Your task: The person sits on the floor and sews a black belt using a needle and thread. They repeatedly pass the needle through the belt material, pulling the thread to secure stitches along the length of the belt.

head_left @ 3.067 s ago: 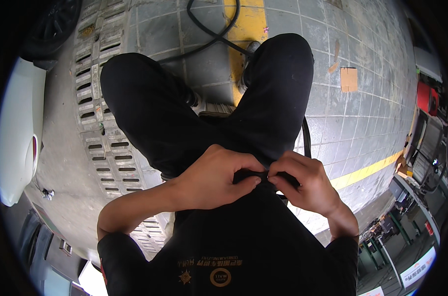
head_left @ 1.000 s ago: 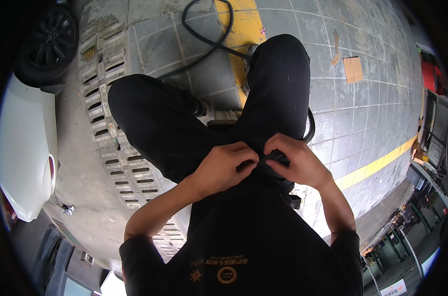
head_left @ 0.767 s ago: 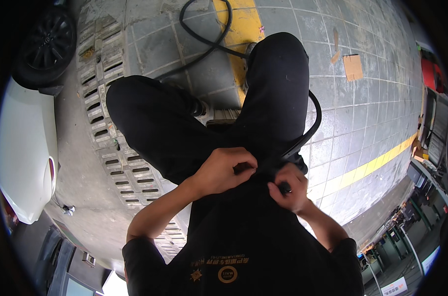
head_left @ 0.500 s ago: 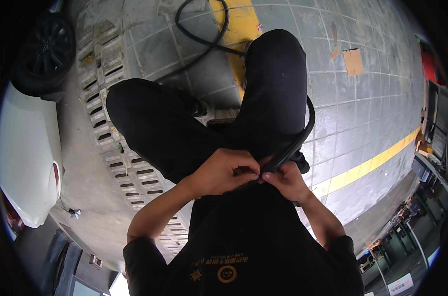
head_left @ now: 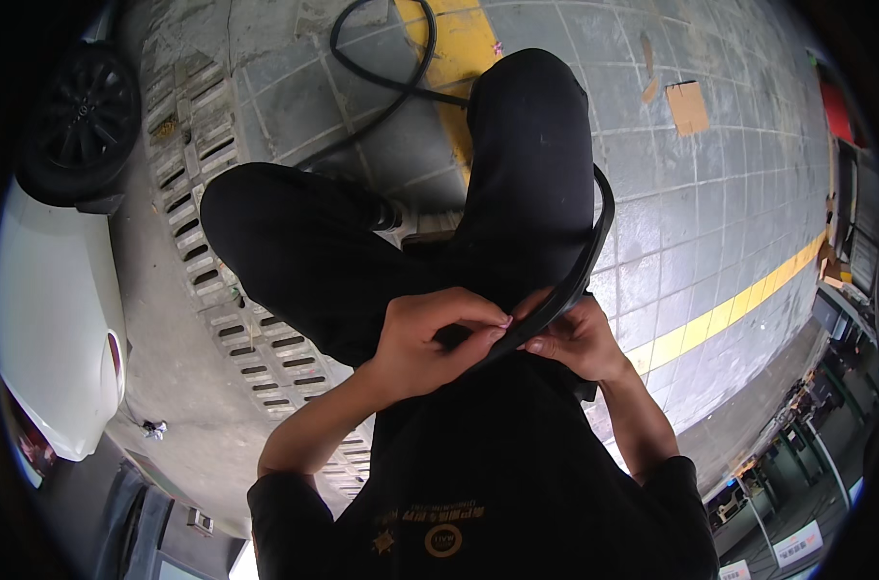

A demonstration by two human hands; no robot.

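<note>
A long black rubber strip runs over my lap, bends up past my right knee and shows again as a loop on the floor ahead. My right hand is closed around the strip, its thumb below and fingers partly hidden behind it. On the other side, my left hand pinches thumb and forefinger together against the strip's edge. A tiny pinkish spot shows at those fingertips, too small to name. The strip's near end is lost against my black shirt.
I sit with bent knees over grey floor tiles. Slotted drain covers run along the left, beside a white car part and a black wheel. A cardboard piece lies ahead to the right, beyond a yellow line.
My left hand has turned slightly, its pinch now at the strip's edge. My right hand has shifted a little right and lower on the strip. The view has tilted slightly.
</note>
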